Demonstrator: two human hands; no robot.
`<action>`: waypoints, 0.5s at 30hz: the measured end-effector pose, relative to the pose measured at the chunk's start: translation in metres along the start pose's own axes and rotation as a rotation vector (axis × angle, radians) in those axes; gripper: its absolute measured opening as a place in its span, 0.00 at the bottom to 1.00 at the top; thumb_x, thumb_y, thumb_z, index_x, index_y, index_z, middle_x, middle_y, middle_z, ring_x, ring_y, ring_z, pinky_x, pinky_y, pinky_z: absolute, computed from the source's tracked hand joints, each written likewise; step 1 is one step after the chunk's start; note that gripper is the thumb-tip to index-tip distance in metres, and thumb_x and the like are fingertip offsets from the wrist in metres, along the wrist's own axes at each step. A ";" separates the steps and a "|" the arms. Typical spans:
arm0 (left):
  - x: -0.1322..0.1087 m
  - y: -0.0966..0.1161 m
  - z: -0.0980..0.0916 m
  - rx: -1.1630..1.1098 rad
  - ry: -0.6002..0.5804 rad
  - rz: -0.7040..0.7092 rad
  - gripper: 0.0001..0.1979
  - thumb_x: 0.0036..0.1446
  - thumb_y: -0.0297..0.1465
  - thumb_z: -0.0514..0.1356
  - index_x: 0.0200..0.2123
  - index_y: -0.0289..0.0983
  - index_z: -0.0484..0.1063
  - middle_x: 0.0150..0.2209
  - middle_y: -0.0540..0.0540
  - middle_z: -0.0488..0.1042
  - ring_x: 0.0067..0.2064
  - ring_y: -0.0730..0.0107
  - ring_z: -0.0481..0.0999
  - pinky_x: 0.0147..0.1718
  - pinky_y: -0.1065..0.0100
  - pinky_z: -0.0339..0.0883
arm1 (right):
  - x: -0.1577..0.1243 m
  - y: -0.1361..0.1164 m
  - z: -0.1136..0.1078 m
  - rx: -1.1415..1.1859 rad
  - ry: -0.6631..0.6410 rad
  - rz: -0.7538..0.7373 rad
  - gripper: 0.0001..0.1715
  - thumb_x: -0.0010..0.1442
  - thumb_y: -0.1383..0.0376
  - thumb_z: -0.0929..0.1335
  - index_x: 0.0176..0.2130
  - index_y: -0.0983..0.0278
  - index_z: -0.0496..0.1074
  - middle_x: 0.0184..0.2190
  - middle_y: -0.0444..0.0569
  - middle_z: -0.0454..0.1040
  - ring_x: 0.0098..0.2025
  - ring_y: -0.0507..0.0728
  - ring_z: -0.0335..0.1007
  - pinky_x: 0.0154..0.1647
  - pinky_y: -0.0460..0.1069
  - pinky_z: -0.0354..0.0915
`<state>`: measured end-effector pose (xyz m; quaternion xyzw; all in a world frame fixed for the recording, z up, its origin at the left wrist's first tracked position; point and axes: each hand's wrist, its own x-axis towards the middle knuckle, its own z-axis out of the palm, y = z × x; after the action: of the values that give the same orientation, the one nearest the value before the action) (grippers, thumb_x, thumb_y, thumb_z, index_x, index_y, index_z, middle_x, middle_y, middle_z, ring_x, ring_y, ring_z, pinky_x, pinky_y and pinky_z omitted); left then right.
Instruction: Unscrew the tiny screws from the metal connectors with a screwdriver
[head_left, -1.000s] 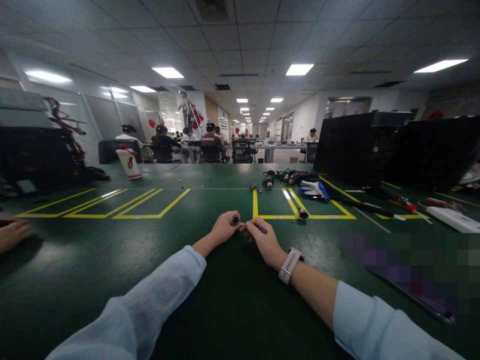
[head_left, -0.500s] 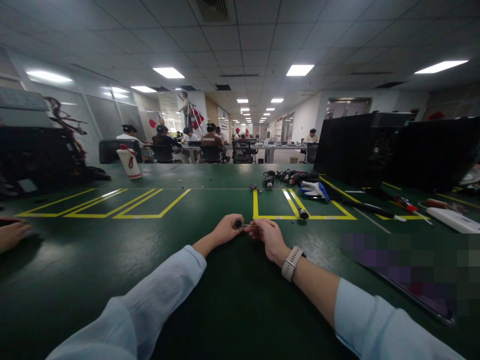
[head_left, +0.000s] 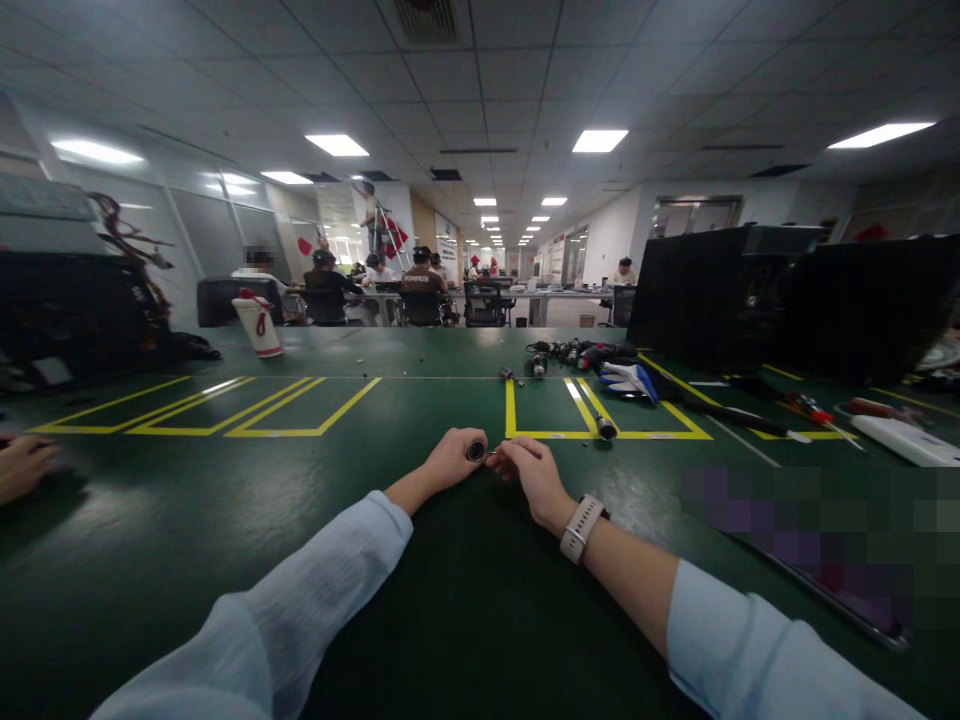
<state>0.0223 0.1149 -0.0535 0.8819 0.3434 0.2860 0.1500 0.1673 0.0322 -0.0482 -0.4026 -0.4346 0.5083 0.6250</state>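
Note:
My left hand (head_left: pixel 451 457) is closed around a small round metal cylinder (head_left: pixel 475 452), its dark hollow end turned toward me. Close beside it, my right hand (head_left: pixel 534 468) pinches a thin metal rod (head_left: pixel 492 452) that points at the cylinder's side. Whether the rod's tip enters the cylinder is too small to tell. Both hands are just above the green table (head_left: pixel 450 620). To the right of my right hand, another metal cylinder (head_left: pixel 606 428) lies across the yellow tape.
Metal parts (head_left: pixel 574 355), a blue-white glove (head_left: pixel 630 380) and a screwdriver (head_left: pixel 817 410) lie beyond on the right. Dark equipment cases (head_left: pixel 720 300) stand at the right back. A white cup (head_left: pixel 259 325) stands at the far left. Another person's hand (head_left: pixel 26 468) rests at the left edge.
My right hand has turned slightly and come a little nearer the cylinder; less of the thin rod shows between the hands. My left hand stays almost still.

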 end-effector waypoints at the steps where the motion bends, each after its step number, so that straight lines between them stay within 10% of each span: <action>1: 0.000 0.001 0.000 0.001 -0.006 0.003 0.03 0.44 0.26 0.59 0.22 0.36 0.66 0.22 0.53 0.66 0.26 0.74 0.64 0.27 0.72 0.56 | 0.002 0.000 -0.002 0.011 0.003 0.017 0.08 0.47 0.63 0.68 0.21 0.65 0.70 0.19 0.46 0.74 0.23 0.52 0.66 0.25 0.46 0.59; 15: -0.001 0.001 0.001 -0.010 -0.026 -0.004 0.05 0.46 0.30 0.60 0.23 0.35 0.66 0.22 0.53 0.67 0.25 0.74 0.65 0.25 0.73 0.57 | 0.004 0.004 -0.001 0.027 0.022 0.009 0.07 0.45 0.64 0.68 0.21 0.65 0.70 0.18 0.45 0.74 0.22 0.50 0.66 0.24 0.45 0.59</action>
<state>0.0228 0.1135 -0.0541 0.8840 0.3417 0.2762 0.1595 0.1676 0.0363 -0.0517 -0.4017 -0.4188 0.5124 0.6330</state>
